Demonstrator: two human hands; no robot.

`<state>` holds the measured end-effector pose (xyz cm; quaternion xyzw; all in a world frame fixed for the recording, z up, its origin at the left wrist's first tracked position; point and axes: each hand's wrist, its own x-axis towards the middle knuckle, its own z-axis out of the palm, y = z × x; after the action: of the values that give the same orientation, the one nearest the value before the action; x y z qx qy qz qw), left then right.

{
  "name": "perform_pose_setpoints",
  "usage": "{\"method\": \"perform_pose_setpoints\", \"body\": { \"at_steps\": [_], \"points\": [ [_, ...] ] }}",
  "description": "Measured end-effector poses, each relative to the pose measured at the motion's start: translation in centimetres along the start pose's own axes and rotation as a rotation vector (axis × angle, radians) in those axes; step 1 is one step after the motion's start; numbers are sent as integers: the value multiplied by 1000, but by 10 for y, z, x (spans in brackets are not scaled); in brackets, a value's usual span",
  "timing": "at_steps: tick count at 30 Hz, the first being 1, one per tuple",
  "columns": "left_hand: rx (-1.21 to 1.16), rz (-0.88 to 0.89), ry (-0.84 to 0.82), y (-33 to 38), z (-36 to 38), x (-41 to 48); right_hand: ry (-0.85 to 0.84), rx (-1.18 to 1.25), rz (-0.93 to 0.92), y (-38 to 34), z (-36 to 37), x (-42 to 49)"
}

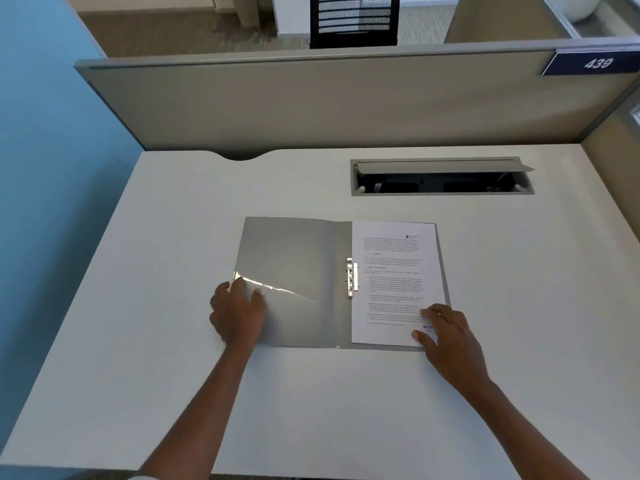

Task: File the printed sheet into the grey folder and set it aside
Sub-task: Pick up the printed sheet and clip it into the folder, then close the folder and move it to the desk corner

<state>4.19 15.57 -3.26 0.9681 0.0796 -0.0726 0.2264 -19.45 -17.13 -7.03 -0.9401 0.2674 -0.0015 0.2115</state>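
My left hand (237, 315) lies on the lower left corner of the folder (294, 258), fingers loosely spread and curled over the outer edge of the left flap, where the glossy cover bends up a little and catches the light. Whether I am pinching that edge or only pressing on it I cannot tell. My right hand (446, 336) rests flat on the lower right corner of the sheet (394, 271), fingers apart, thumb on the paper near its bottom edge, holding nothing. Both forearms come up from the near edge of the desk (138, 341), spreading outward toward the folder's two lower corners.

The folder is open in the middle of the desk. The sheet lies on its right half, left edge just beside the metal clip (352, 278) at the spine, with a thin grey margin of folder showing along its right and bottom edges. The clip's bars sit beside the paper; I cannot tell if they pass through it.

Bare desk lies open to the left of the folder, to the right, and in the broad strip toward me. Behind it, to the right, is the cable hatch (441, 176) with its lid tilted up, well apart from the folder's top edge. The partition (311, 105) closes the back of the desk.
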Motion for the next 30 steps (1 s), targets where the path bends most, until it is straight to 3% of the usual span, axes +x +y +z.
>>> {"method": "perform_pose_setpoints", "body": {
  "at_steps": [4,17,21,26,30],
  "points": [
    [-95,-112,-71,-13,-7,16,-1,-2,9,-1,0,0],
    [-593,-155,-53,-21,-49,29,-17,-4,33,-7,-5,-1],
    [-815,-97,-73,-1,-75,12,-34,11,30,-5,-8,2],
    [-975,103,-210,48,-99,-28,-79,60,29,-6,-15,8],
    [-1037,183,-311,85,-90,-58,-108,267,90,-12,-24,13]
  ]
}}
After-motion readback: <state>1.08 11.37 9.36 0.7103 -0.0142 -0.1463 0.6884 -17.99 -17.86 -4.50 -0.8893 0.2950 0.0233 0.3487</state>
